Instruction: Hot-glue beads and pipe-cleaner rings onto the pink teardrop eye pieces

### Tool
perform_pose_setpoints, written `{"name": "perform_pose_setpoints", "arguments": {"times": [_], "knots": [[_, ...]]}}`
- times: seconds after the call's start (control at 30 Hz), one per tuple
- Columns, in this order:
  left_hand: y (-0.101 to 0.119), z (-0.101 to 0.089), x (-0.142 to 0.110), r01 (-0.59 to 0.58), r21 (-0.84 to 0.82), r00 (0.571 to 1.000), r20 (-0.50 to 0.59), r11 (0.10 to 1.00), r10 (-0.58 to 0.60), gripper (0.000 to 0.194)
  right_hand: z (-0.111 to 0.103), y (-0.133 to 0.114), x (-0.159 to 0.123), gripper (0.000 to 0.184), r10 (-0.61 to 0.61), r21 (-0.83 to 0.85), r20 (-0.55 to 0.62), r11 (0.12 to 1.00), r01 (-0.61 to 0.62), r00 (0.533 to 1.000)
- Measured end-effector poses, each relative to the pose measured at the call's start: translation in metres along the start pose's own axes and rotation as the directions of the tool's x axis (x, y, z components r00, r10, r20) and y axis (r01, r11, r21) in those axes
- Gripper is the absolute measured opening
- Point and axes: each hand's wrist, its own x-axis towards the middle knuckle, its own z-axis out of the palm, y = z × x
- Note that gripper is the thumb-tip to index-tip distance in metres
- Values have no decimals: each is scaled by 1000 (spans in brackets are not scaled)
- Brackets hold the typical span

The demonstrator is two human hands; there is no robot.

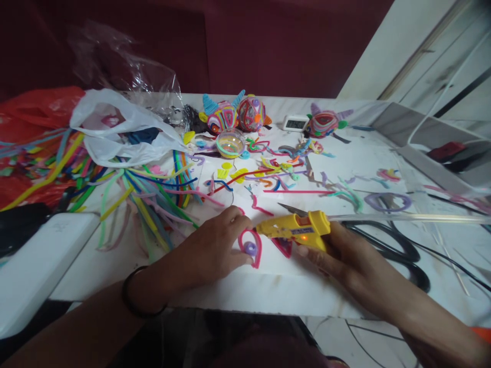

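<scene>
My left hand (215,248) rests on the white table (276,286), its fingers pinched around a pink pipe-cleaner loop (251,249) with a purple coil inside. My right hand (337,255) grips a yellow hot glue gun (297,228), its nozzle pointing left and touching the top of the loop. A clear glue stick (406,218) sticks out of the gun's back to the right. A small red piece (283,246) lies under the gun.
A heap of coloured pipe cleaners (126,189) lies at left beside a white plastic bag (115,128). Finished pipe-cleaner figures (230,115) and a small digital clock (294,123) stand at the back. Scissors (383,240) and black cables lie at right. A white box (38,266) sits front left.
</scene>
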Motion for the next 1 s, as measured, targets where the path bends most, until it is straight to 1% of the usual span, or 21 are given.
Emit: {"name": "perform_pose_setpoints", "arguments": {"times": [0.1,0.27,0.47,0.57,0.7,0.83,0.93,1.0], "knots": [[-1,0,0,-2,-2,1000,7,1000,2,21,-1,-2,-1,41,63,34,76,997,-66,995],[-3,2,1,-20,-16,1000,-10,1000,20,22,-3,-5,-1,46,106,33,66,994,-109,992],[-4,3,1,-15,-22,1000,-9,1000,15,21,-3,-3,-1,49,128,59,93,989,-134,987],[-5,4,1,-21,-26,1000,-15,999,21,26,-3,-2,-3,47,128,72,86,988,-134,988],[-5,5,1,-23,-23,1000,-15,999,22,30,-4,-1,-7,44,130,30,37,991,-131,991],[-4,4,1,-9,-17,1000,-10,1000,9,31,-6,-2,-9,44,133,16,35,991,-134,991],[-4,4,0,3,-11,1000,2,1000,-3,31,-7,-3,-12,45,151,36,45,988,-153,987],[-4,4,0,-1,-14,1000,1,1000,1,29,-9,-6,-16,44,150,58,15,987,-151,989]]}}
